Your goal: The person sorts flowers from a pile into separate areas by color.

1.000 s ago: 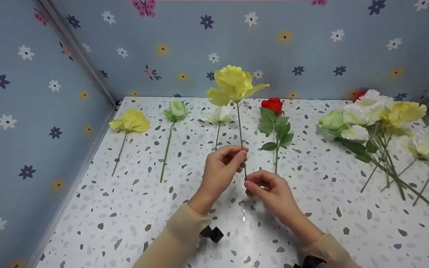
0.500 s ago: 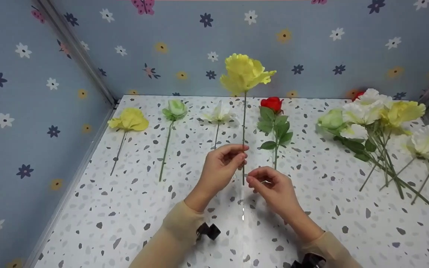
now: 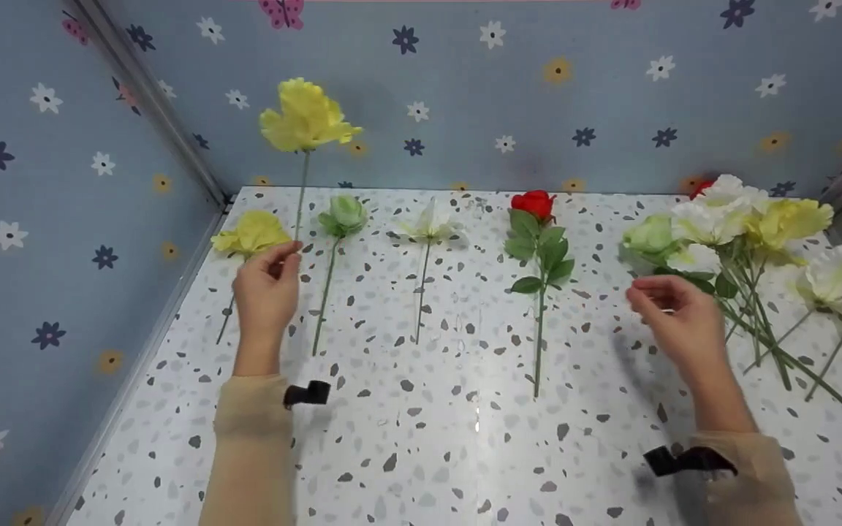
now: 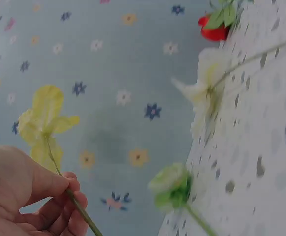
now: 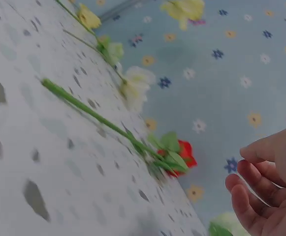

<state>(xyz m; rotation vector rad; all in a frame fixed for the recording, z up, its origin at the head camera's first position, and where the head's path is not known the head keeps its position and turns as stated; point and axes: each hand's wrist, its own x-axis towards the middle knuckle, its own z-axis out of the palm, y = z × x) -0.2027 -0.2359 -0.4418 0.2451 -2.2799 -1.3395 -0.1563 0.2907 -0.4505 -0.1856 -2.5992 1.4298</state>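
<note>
My left hand (image 3: 266, 299) pinches the thin stem of a yellow artificial flower (image 3: 308, 117) between thumb and fingers, and its bloom stands upright against the back wall. In the left wrist view the stem (image 4: 81, 209) runs down past the fingertips. Below that hand lies another yellow flower (image 3: 249, 232), its stem partly hidden by the wrist. My right hand (image 3: 684, 325) hovers just left of a heap of mixed flowers, fingers loosely bent with nothing between them. The right wrist view shows the same hand (image 5: 268, 184) with thumb and fingertips apart.
Spaced along the speckled table (image 3: 406, 438) lie a green flower (image 3: 346, 215), a white flower (image 3: 430, 223) and a red rose (image 3: 534, 206) with leaves. The heap at right includes a white bloom (image 3: 717, 212). A flower-patterned wall (image 3: 465, 88) closes the back.
My left hand has carried the yellow flower leftward from the middle. My right hand has let go of its stem and moved right, toward the heap.
</note>
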